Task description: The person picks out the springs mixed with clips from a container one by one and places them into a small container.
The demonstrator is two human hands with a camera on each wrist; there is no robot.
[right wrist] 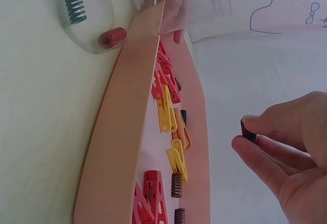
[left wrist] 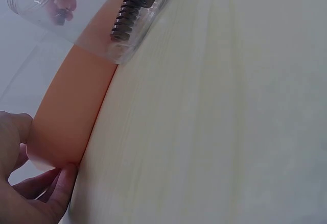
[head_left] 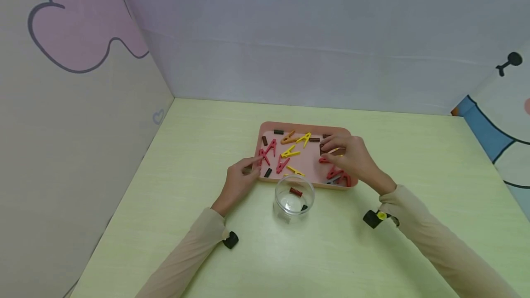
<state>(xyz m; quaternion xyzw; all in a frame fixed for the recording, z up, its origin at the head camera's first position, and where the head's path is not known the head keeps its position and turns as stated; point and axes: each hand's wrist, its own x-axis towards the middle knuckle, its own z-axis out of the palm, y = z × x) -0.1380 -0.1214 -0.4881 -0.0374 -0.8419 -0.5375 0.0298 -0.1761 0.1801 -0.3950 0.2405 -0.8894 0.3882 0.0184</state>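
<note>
Beside the near left corner of a pink tray point(head_left: 306, 128), my left hand point(head_left: 240, 180) holds the tray's wall with thumb and fingers. My right hand point(head_left: 349, 154) is above the tray's right part. In the right wrist view it pinches a small dark coil spring point(right wrist: 248, 131) between thumb and fingertips. Red clothespins point(head_left: 282, 164), yellow clothespins point(head_left: 289, 152), an orange clothespin point(head_left: 288, 139) and several loose springs point(head_left: 314, 140) lie in the tray. A clear round jar point(head_left: 311, 197) stands before the tray, with a reddish-brown spring point(head_left: 296, 191) and other springs inside.
The pale green-yellow table point(head_left: 198, 151) extends around the tray and jar. White fabric walls point(head_left: 290, 49) with cartoon prints rise behind it and at the sides. Under my right hand, a grey clothespin point(head_left: 333, 180) lies among red ones.
</note>
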